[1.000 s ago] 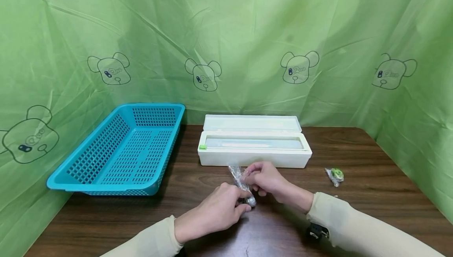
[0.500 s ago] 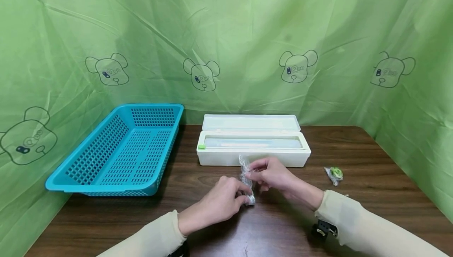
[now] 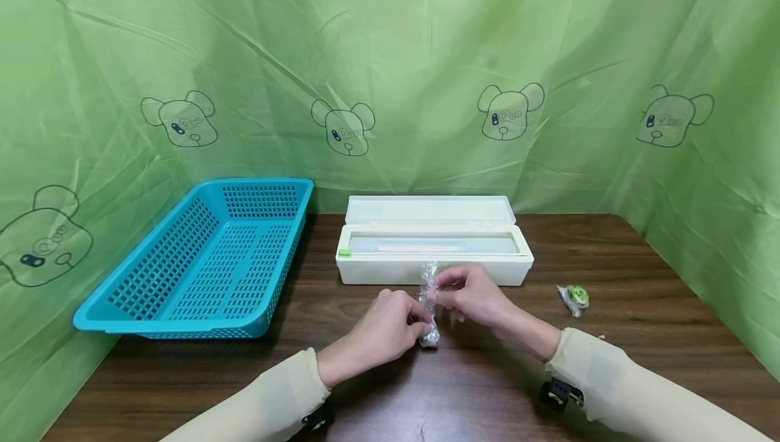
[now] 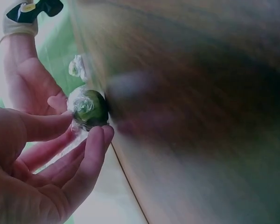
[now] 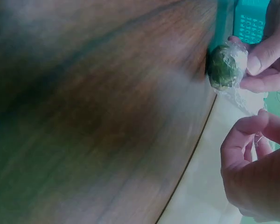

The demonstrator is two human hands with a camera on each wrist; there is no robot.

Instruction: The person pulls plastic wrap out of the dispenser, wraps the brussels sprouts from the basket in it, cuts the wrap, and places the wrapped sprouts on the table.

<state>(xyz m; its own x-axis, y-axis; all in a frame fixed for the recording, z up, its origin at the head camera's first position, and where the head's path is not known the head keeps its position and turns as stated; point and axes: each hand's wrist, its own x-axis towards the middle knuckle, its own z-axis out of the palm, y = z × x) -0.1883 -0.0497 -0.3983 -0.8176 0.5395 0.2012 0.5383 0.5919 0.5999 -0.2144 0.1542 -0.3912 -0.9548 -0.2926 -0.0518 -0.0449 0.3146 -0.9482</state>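
Note:
A small, round, dark green piece of produce in plastic wrap (image 4: 97, 109) is held just above or on the table; I cannot tell if it touches. My left hand (image 3: 386, 327) pinches it between thumb and fingers from the left. A crumpled tail of clear plastic wrap (image 3: 429, 276) stretches from it toward the white box. On the right side, my right hand (image 3: 475, 295) pinches this tail between thumb and forefinger. The right wrist view shows the wrapped green piece (image 5: 224, 69) at the left hand's fingertips, with my right hand (image 5: 256, 163) nearer the camera.
Behind the hands stands a white plastic-wrap dispenser box (image 3: 434, 271) with its lid (image 3: 430, 209) raised. At the left lies a blue perforated basket (image 3: 262, 325). Another small green wrapped bundle (image 3: 575, 298) rests on the brown table (image 3: 609, 252) at the right. Green cloth (image 3: 426, 36) surrounds the table.
The wrap's tail has swung from leaning left to nearly straight away from me. Both hands have shifted slightly farther from me, still holding the wrapped piece and its tail.

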